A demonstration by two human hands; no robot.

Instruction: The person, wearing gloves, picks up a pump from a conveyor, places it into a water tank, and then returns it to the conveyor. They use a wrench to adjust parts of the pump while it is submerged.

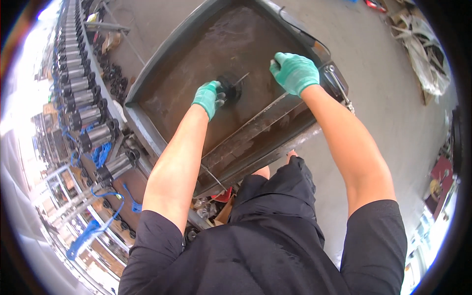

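Both my hands wear green gloves and reach over a grey tank (147,125) of murky brown liquid. My left hand (208,100) is closed at the left edge of a dark round part (230,89), low in the tank. A thin rod (242,78) sticks up from that part toward the upper right. My right hand (296,73) hangs over the tank's right side, apart from the dark part. Its fingers curl inward, and whatever they hold, if anything, is hidden. A long bar (246,126) crosses the tank nearer to me.
A curved row of metal cylinders with black ends (87,117) runs along the left. Blue straps (101,155) hang beside it. On the tank's right rim sits a metal fitting (335,78) with a cable. A white plastic-wrapped bundle (425,59) lies on the floor at far right.
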